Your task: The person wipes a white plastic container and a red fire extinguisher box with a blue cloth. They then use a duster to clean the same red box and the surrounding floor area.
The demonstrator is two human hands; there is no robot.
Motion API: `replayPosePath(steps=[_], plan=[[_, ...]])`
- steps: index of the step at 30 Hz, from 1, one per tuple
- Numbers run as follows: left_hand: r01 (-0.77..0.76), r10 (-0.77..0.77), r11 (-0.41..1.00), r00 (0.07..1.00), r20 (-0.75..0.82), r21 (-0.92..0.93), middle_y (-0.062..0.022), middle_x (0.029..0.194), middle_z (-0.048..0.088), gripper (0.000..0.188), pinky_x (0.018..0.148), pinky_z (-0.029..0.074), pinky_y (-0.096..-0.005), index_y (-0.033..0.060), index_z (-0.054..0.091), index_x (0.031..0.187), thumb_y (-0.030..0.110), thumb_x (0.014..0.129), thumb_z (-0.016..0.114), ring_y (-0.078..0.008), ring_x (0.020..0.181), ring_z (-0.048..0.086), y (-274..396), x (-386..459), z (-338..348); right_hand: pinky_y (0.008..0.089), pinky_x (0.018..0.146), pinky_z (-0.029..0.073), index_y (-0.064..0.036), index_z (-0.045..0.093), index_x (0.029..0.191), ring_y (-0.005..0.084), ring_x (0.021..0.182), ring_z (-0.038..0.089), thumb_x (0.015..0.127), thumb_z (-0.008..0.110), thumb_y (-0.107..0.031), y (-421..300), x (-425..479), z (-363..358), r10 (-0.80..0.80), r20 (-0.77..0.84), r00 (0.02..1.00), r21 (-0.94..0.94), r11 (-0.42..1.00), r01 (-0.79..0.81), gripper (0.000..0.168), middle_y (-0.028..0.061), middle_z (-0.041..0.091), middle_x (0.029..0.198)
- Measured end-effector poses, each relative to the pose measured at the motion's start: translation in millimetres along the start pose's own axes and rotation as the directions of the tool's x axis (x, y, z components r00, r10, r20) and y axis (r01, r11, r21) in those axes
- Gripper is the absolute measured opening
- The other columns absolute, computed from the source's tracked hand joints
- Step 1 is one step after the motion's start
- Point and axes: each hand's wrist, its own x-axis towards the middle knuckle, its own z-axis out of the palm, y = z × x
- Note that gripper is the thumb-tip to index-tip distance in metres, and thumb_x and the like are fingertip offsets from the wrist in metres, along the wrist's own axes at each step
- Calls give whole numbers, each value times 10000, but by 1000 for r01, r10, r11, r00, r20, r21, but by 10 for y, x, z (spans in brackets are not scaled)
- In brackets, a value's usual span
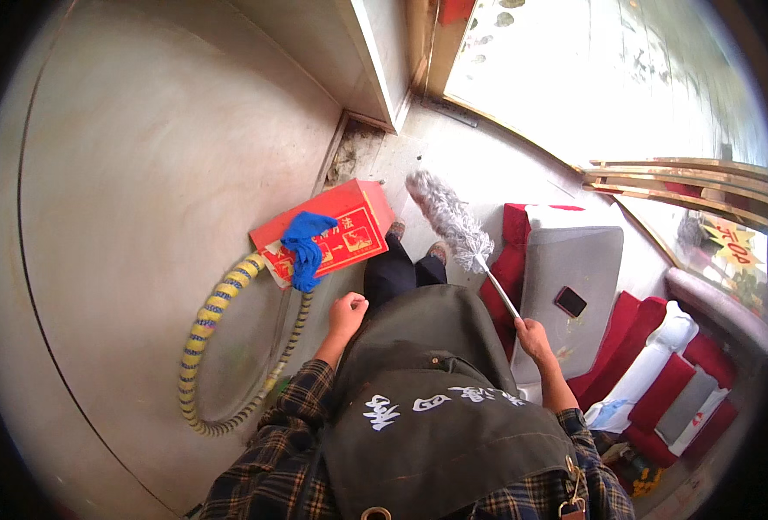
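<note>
My right hand is closed around the handle end of a fluffy grey duster, whose metal rod slants up and left so that its head hangs over the floor beyond my shoes. My left hand is curled in front of my dark apron, and I see nothing in it. Just beyond that hand stands a red box bearing writing and pictures, with a blue cloth or glove draped over it. A yellow and dark striped hoop leans by the box.
On the right, a grey-topped bench or table with red cloth holds a phone. Red and white seats stand beyond it. A pale wall panel fills the left. A large window and wooden slats are at upper right.
</note>
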Motion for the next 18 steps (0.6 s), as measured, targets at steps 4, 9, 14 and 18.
replayPosePath(steps=[4,9,14,18], plan=[[132,-125,963,991,41,-234,-84,781,690,207,711,510,-306,42,679,901,233,822,673,-170,759,664,-10,-67,90,394,603,442,29,557,711,257,604,546,933,490,-408,222,-63,-168,24,58,998,140,990,-32,495,148,568,655],[113,-102,941,993,52,-320,-77,815,687,215,709,501,-295,32,674,914,231,834,668,-146,762,647,-234,-219,64,396,576,424,11,556,742,263,609,512,935,513,-386,200,-56,-105,-138,-155,978,-30,990,134,443,148,528,633],[184,-195,902,981,11,-390,-78,795,690,230,695,505,-308,38,679,900,256,826,674,-168,743,654,-494,-470,6,483,605,431,-13,497,734,439,698,563,874,573,-407,-405,-541,-411,-242,-223,944,-244,952,187,424,227,556,669],[205,-250,844,968,-25,-495,-70,781,685,238,698,501,-304,33,677,902,258,826,668,-169,723,644,-890,-737,40,456,538,428,-45,486,733,404,597,555,815,670,-303,-406,-551,-570,-512,-178,840,-405,816,412,328,172,530,591]])
